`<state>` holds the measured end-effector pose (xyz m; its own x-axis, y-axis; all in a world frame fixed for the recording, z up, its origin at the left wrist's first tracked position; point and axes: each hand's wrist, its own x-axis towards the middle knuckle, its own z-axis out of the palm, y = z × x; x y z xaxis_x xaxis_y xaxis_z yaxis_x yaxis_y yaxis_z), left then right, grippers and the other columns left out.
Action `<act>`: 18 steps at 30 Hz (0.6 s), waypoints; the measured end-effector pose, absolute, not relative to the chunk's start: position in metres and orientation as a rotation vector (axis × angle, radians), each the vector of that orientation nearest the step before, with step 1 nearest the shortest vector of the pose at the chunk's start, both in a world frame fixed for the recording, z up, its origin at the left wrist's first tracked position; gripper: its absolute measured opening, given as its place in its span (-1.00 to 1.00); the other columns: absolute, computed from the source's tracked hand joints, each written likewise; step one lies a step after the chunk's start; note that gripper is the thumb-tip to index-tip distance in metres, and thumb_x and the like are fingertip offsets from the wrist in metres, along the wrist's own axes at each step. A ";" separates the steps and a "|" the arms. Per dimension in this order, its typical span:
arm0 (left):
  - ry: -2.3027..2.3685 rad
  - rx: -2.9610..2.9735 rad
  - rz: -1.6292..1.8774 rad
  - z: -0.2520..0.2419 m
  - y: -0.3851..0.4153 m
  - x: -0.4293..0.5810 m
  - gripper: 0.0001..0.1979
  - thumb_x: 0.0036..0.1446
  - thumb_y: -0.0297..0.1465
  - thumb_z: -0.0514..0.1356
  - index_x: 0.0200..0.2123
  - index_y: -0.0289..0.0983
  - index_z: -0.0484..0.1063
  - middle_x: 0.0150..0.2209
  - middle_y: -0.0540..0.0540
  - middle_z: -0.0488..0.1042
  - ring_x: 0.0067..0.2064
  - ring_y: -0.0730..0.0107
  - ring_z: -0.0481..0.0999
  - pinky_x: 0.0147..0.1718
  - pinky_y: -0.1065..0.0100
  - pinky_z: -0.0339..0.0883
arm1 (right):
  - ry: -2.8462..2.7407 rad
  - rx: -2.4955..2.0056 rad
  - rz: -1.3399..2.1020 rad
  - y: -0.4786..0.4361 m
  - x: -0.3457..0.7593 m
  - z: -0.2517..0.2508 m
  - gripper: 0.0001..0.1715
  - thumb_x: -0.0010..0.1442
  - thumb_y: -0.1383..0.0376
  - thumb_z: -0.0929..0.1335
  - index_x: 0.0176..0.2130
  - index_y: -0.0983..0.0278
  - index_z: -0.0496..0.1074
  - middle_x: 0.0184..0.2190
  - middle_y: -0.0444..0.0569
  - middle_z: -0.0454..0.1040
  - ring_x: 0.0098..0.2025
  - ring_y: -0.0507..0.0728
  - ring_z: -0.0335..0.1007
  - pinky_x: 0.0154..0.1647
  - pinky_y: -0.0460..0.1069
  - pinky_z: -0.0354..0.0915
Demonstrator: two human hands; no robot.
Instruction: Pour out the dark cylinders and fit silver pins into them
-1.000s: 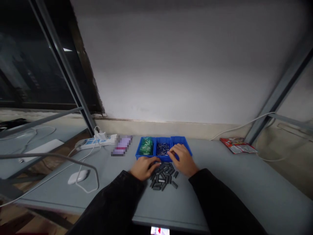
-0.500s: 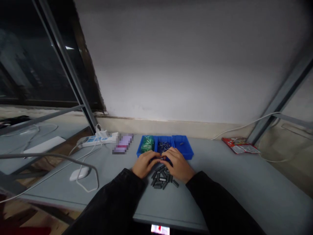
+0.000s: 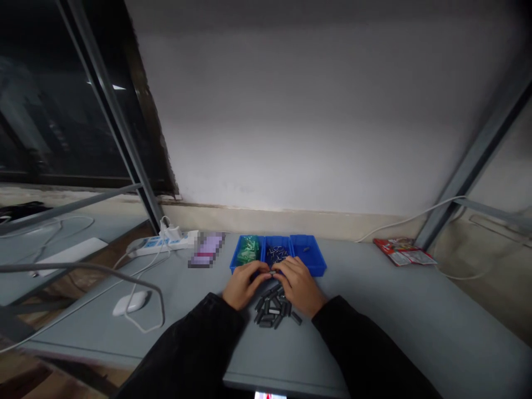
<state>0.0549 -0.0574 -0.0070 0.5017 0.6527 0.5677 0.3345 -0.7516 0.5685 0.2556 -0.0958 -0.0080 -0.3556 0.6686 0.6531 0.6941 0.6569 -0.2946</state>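
Note:
My left hand (image 3: 244, 284) and my right hand (image 3: 300, 285) meet fingertip to fingertip, both closed on a small grey cylindrical piece (image 3: 272, 272). Its details are too small to make out. Just below them, a heap of dark grey cylindrical pieces (image 3: 266, 324) lies on the table. Behind my fingers stand three joined blue bins. Green pieces fill the left bin (image 3: 233, 264), small metal screws or pins lie in the middle bin (image 3: 266, 242), and one small piece (image 3: 306, 249) rests in the right bin (image 3: 318, 268).
On the left are a white power strip (image 3: 152, 245) with cables, a blurred purple phone-like object (image 3: 208, 249) and a white mouse-like object (image 3: 130, 303). A red packet (image 3: 403, 252) lies at right near the metal frame (image 3: 453, 166). A lit screen (image 3: 270, 395) shows below the table edge.
My head view has shifted slightly. My hands stay together over the heap, and the grey piece between the fingertips now shows more plainly.

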 end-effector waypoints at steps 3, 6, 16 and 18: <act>0.826 2.354 1.153 -0.006 -0.058 0.055 -0.83 0.32 -0.28 0.21 -0.17 -0.27 0.48 -0.27 -0.05 0.57 -0.26 0.38 0.54 -0.23 0.40 0.37 | -2.082 -1.075 -0.072 -0.095 0.256 -0.008 -0.83 0.40 0.41 0.23 -0.16 0.26 0.40 -0.24 -0.04 0.52 -0.14 0.17 0.33 -0.08 0.11 0.15; 0.814 2.350 1.176 -0.005 -0.060 0.056 -0.83 0.32 -0.28 0.21 -0.21 -0.27 0.49 -0.28 -0.05 0.57 -0.26 0.39 0.53 -0.23 0.40 0.36 | -2.094 -1.087 -0.069 -0.095 0.256 -0.007 -0.81 0.41 0.40 0.21 -0.22 0.27 0.38 -0.28 -0.03 0.51 -0.18 0.16 0.33 -0.11 0.10 0.13; 0.819 2.343 1.221 -0.007 -0.060 0.056 -0.86 0.34 -0.34 0.19 -0.19 -0.27 0.51 -0.26 -0.06 0.57 -0.25 0.41 0.52 -0.21 0.39 0.34 | -2.067 -1.009 0.019 -0.096 0.255 -0.011 -0.86 0.40 0.37 0.24 -0.07 0.24 0.36 -0.18 -0.01 0.48 -0.09 0.18 0.34 0.00 0.09 0.20; 0.797 2.366 1.222 -0.007 -0.061 0.056 -0.86 0.33 -0.34 0.19 -0.18 -0.27 0.51 -0.27 -0.06 0.56 -0.26 0.40 0.50 -0.22 0.38 0.34 | -2.058 -1.007 0.016 -0.095 0.255 -0.012 -0.84 0.41 0.40 0.22 -0.10 0.24 0.37 -0.20 -0.02 0.48 -0.12 0.17 0.35 -0.02 0.09 0.20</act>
